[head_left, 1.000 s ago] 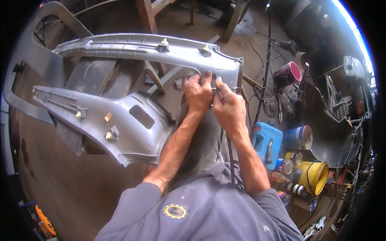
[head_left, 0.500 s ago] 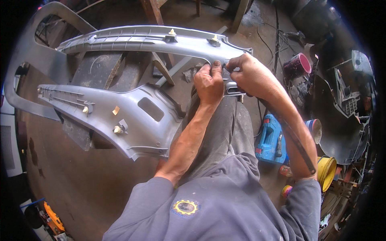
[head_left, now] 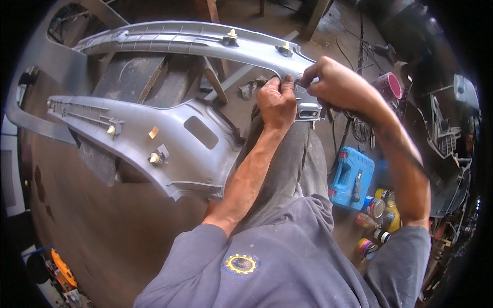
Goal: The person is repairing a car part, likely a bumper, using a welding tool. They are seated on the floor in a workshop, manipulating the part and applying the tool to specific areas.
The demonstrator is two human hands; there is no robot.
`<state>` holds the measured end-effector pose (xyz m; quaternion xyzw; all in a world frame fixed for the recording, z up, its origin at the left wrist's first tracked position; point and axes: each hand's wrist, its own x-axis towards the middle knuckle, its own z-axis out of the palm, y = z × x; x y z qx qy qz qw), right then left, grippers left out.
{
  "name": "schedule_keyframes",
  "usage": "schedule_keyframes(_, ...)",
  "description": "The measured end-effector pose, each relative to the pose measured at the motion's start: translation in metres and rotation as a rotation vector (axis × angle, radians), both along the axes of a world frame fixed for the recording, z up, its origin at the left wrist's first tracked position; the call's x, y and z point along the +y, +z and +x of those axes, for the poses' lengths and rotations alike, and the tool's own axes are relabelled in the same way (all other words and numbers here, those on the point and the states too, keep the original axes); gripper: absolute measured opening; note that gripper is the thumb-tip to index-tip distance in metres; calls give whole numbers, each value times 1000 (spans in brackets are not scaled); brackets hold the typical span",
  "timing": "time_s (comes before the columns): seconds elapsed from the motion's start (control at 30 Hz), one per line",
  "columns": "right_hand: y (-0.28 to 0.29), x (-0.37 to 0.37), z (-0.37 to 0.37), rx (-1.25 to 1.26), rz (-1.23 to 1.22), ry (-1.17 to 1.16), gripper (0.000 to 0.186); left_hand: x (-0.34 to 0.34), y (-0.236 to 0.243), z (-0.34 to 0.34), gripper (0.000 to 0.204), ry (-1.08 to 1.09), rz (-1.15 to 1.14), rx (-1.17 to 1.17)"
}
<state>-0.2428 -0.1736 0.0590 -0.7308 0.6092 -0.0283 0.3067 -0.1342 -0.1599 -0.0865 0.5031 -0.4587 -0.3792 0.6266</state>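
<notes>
Two silver-grey plastic car trim panels lie before me, ribbed on the side that faces up. My left hand (head_left: pixel 278 105) is closed on the right end of the far trim panel (head_left: pixel 257 54), its thumb lying on top by the inner edge. Just beside it, my right hand (head_left: pixel 336 84) is curled tight, fingertips pressed to the same panel end. From that fist a long, thin dark strip (head_left: pixel 405 149) trails back over the forearm, blurred; its working end is hidden. Pale clips (head_left: pixel 232 34) stand on the far panel. The near trim panel (head_left: pixel 149 128) carries similar clips and a rectangular opening.
A dark board (head_left: pixel 128 77) and a grey looped frame (head_left: pixel 36 115) are under the panels' left parts. On the floor at right are a blue tool case (head_left: pixel 353 177), several cans (head_left: pixel 366 247) and a pink-rimmed bucket (head_left: pixel 387 85). Loose cables lie behind.
My right hand has shifted a little right, and its elbow has swung outward, uncovering cans by the blue case. The dark strip has moved with it. My left hand keeps its hold.
</notes>
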Motion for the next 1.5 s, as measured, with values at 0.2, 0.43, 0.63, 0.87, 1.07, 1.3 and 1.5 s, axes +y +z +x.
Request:
schedule_keyframes(0.2,-9,15,4,-31,-84,-70,31,-2,1,6,37,-9,-43,-83)
schedule_keyframes(0.43,19,-41,2,-16,311,90,25,1,1,5,38,-25,-6,-4)
schedule_keyframes(0.63,11,-6,3,-33,125,-67,35,-7,-7,8,39,33,-66,-83)
schedule_keyframes(0.87,-51,151,-57,-488,-346,-708,45,-2,9,23,34,-187,130,-4)
schedule_keyframes(1.07,-185,262,-135,-758,-91,-1225,36,-3,7,20,21,-221,37,213)
schedule_keyframes(1.3,-210,249,-102,-1029,81,-1100,50,2,-4,9,37,-51,-68,-149)
schedule_keyframes(1.5,-181,190,-105,-1007,16,-763,41,-11,-11,22,53,2,200,-177)
